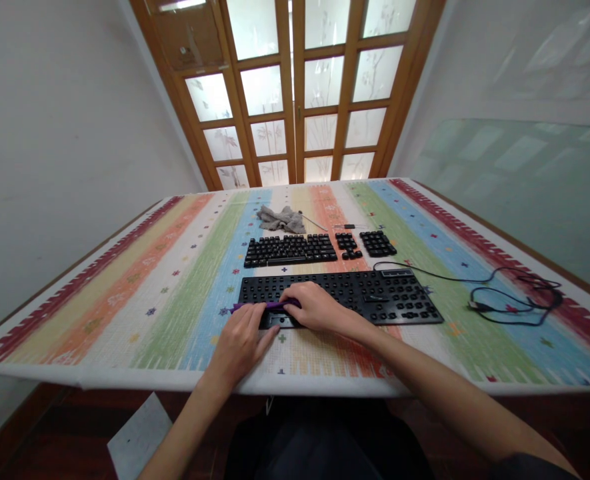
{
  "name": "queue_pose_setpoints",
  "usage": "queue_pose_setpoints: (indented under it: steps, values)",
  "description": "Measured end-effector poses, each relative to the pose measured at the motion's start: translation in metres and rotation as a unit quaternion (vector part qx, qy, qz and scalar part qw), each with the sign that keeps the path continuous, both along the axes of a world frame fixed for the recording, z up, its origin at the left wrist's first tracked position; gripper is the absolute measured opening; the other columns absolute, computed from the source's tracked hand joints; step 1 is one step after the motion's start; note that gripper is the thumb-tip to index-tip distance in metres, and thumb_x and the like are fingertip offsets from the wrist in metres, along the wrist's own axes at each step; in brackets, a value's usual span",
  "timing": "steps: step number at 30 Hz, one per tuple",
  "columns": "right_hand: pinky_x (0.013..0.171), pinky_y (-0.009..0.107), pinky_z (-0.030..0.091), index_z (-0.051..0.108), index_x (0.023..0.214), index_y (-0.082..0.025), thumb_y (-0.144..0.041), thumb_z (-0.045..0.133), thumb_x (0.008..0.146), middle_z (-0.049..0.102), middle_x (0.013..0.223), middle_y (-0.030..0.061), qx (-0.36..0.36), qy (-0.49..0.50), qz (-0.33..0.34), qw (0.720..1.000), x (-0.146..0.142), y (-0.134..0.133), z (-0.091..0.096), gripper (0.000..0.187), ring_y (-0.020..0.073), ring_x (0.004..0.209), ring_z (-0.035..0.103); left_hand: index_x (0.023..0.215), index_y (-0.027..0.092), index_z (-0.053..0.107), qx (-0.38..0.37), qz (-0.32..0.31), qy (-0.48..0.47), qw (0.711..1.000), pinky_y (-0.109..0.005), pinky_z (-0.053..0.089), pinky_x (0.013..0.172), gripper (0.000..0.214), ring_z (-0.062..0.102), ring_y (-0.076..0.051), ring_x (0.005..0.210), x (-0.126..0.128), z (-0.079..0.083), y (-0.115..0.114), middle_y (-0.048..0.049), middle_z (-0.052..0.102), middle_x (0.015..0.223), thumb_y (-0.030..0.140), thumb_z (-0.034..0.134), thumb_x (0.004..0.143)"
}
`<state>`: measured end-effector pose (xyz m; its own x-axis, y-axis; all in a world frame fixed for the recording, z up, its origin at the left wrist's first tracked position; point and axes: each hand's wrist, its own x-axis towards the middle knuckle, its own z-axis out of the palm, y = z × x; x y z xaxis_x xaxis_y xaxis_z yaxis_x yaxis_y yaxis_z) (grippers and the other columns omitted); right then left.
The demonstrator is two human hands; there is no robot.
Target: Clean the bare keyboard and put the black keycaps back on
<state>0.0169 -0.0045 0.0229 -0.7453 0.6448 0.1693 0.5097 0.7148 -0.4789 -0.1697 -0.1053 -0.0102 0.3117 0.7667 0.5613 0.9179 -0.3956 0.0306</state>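
Note:
A black keyboard base [369,297] without its keycaps lies on the striped table cover [139,293] in front of me. My right hand [312,308] is closed on a thin purple tool [255,307] that lies along the base's front left edge. My left hand [242,343] rests beside it, fingers laid flat against the base's front edge. Behind the base, the removed black keycaps [291,249] are set out in keyboard order, with two smaller groups of keycaps [369,244] to their right.
A crumpled grey cloth [282,219] lies at the back of the table. The keyboard's black cable [512,293] coils at the right. A small dark stick [351,227] lies behind the keycaps. Wooden glazed doors [295,100] stand beyond the table. White paper [137,437] lies on the floor.

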Motion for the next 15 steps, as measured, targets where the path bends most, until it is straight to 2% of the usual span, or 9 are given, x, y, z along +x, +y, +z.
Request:
queue_pose_setpoints:
  steps: [6,15]
  values:
    - [0.079,0.028,0.045,0.074,0.097,-0.016,-0.014,0.061,0.083,0.075,0.094,0.0090,0.005,0.009,0.005,1.000,0.0020,0.0002,-0.0014,0.020,0.0193,0.087,0.066,0.127,0.010,0.048,0.010,0.011,0.009,1.000,-0.046,0.055,0.088,0.038,0.063,-0.029,0.102,0.0038,-0.0038,-0.0039,-0.0164,0.066,0.109,0.033,0.051,0.096]
    - [0.078,0.027,0.044,0.075,0.096,-0.017,-0.014,0.060,0.082,0.075,0.093,0.0076,-0.008,0.007,-0.006,1.000,0.0083,0.0034,-0.0029,0.020,0.0183,0.084,0.066,0.127,0.013,0.052,0.017,-0.007,0.013,1.000,-0.046,0.054,0.090,0.034,0.063,-0.028,0.103,0.0014,-0.0020,-0.0029,-0.0141,0.068,0.109,0.027,0.051,0.096]
